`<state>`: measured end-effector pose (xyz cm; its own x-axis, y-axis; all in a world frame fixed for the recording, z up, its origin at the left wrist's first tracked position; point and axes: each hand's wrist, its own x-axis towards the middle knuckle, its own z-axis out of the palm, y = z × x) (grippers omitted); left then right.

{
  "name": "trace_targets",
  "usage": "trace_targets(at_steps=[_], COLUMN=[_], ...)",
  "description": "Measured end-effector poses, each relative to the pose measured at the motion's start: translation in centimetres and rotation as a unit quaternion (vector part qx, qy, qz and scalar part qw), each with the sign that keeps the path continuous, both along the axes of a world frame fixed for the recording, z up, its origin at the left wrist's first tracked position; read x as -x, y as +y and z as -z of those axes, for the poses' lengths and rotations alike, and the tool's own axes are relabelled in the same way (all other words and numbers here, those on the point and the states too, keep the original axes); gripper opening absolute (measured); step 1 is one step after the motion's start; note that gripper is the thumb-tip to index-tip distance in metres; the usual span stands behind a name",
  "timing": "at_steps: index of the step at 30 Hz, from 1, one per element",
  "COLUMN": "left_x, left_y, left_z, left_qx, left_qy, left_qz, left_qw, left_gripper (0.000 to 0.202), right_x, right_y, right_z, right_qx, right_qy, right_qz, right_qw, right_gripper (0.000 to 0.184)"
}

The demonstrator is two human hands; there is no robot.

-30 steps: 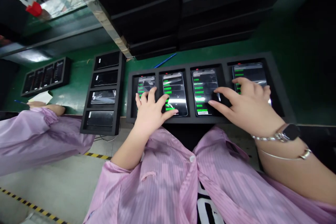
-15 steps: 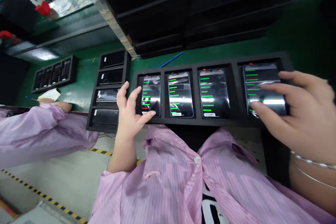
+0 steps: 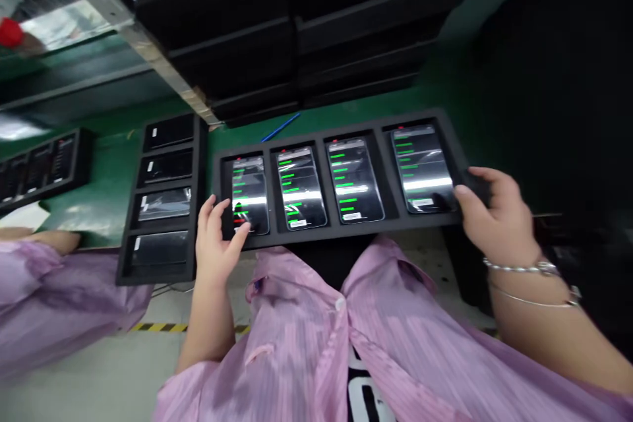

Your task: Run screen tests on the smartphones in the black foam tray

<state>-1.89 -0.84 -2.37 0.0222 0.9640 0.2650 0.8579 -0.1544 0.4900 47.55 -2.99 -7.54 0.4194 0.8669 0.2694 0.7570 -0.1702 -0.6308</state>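
A black tray (image 3: 326, 235) lies before me with phones in its slots, their lit screens showing green lines of text. The leftmost phone (image 3: 250, 194) also has a red line near the bottom. My left hand (image 3: 216, 247) grips the tray's left end, thumb over the corner by that phone and fingers along the outer side. Around the right end my right hand (image 3: 502, 221) is closed, its thumb on the rim beside the rightmost phone (image 3: 422, 171); the fingertips behind the end are hidden.
Left of my tray stands another black tray (image 3: 196, 211) with dark-screened phones. Farther left are a third tray (image 3: 83, 158) and a co-worker's sleeve (image 3: 74, 303). A blue pen (image 3: 281, 126) lies behind my tray on the green table (image 3: 111, 178). Stacked black trays (image 3: 237, 46) rise at the back.
My right hand has moved off the rightmost phone's screen to the tray's right end and closed on it. My left hand's spread fingers have settled on the left end. The view has shifted right.
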Motion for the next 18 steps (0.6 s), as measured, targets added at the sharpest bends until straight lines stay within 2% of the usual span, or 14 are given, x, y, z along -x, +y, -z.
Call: trace_targets(at_steps=[3,5,8,10,15,18], left_x=[-0.1,-0.4,-0.7,-0.8,-0.8,-0.8], left_y=[0.3,0.2,0.1,0.1,0.1,0.2], left_z=[-0.1,-0.3,-0.7,-0.7,-0.6,-0.6], left_qx=[0.003,0.014,0.034,0.040,0.035,0.030], left_qy=[0.004,0.014,0.032,0.035,0.024,0.028], left_qz=[-0.012,-0.018,-0.023,-0.024,-0.028,-0.028], left_qw=[1.000,1.000,0.999,0.998,0.999,0.999], left_gripper=[0.058,0.059,0.060,0.061,0.061,0.059], right_x=[0.5,0.8,1.3,1.6,2.0,1.9], right_y=[0.0,0.0,-0.1,-0.1,0.2,0.2], right_z=[0.2,-0.4,-1.4,-1.7,-1.5,-1.7], right_qx=[-0.017,-0.050,-0.078,-0.084,-0.124,-0.112], right_qy=[0.011,-0.040,-0.146,-0.184,-0.211,-0.215], right_qz=[0.006,-0.039,-0.131,-0.161,-0.163,-0.167], right_qw=[1.000,0.997,0.977,0.966,0.956,0.956], right_gripper=[0.061,0.059,0.048,0.044,0.040,0.040])
